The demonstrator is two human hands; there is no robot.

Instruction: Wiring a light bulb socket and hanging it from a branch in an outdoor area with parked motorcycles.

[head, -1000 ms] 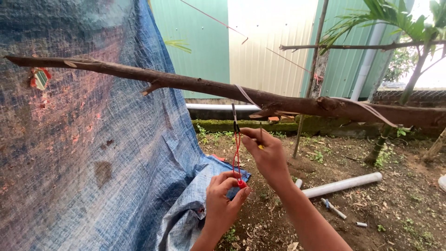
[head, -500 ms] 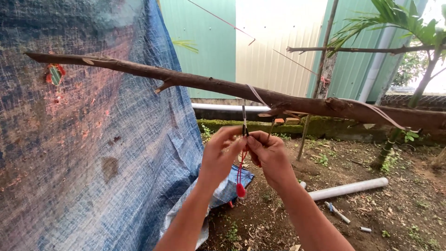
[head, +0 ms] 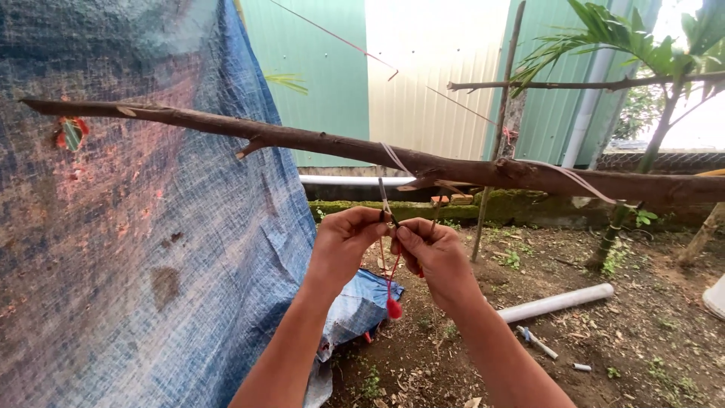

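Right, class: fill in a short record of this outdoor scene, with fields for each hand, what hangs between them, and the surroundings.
left hand: pinches a thin strip hanging from the branch
right hand: fingertips meet the left at the same strip
hanging: red cord ending in a red tassel
left side: blue tarp
ground: white pipe on soil

Colours we see
Red string (head: 390, 283), blue woven tarp (head: 151, 249) (rust-stained), brown branch (head: 340, 147), green and cream wall (head: 423, 68), white pipe (head: 555, 302).
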